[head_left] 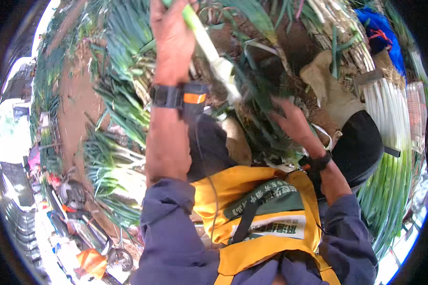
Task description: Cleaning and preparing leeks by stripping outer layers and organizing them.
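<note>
head view: left hand (pixel 172 23) closed around long white-and-green leek stalk (pixel 205 42), which slants down to right, lower end near right hand (pixel 294 122). right hand's fingers parted, blurred, by loose dark green leaves (pixel 257 114); cannot tell whether they grip any. neat bundle of white-stemmed leeks (pixel 387 111) at far right.

A long, slim, round-stemmed leek (pixel 218 65), green shading to white, slants at twelve o'clock, green end toward eleven, whitish end toward five.
</note>
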{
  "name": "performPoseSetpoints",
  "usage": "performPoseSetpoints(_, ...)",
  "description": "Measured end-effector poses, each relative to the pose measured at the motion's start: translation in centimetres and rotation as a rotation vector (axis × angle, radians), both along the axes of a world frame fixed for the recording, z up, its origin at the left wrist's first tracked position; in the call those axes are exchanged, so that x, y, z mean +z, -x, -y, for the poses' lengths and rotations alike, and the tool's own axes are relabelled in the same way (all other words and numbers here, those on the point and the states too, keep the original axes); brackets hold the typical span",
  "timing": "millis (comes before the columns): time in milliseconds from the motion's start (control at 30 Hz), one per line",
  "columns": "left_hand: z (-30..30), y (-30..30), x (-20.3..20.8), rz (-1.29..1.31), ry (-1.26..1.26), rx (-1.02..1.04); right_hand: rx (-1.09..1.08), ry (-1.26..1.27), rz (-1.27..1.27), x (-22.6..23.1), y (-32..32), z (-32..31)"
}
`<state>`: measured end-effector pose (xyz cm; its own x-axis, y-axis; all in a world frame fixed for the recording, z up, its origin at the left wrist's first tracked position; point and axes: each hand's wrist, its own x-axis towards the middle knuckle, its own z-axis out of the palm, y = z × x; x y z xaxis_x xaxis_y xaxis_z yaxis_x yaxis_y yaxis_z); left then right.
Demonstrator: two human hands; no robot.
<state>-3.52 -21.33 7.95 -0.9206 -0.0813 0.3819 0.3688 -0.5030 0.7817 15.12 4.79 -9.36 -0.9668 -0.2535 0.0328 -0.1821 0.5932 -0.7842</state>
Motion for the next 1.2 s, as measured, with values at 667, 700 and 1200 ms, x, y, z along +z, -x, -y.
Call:
performPoseSetpoints(667,0.7,2.0,-1.4,0.06,-0.239,0.026,0.018,-0.118,-0.046,-0.8,0.9,-1.4)
performPoseSetpoints(700,0.1,1.6,-1.7,0.15,-0.224,0.11,-0.054,0.015,-0.131,1.9,2.8,-0.1)
performPoseSetpoints(1200,-4.3,0.4,-3.2,0.248,-0.278,-0.06,-0.211,-0.026,-0.607,10.4,10.8,5.5)
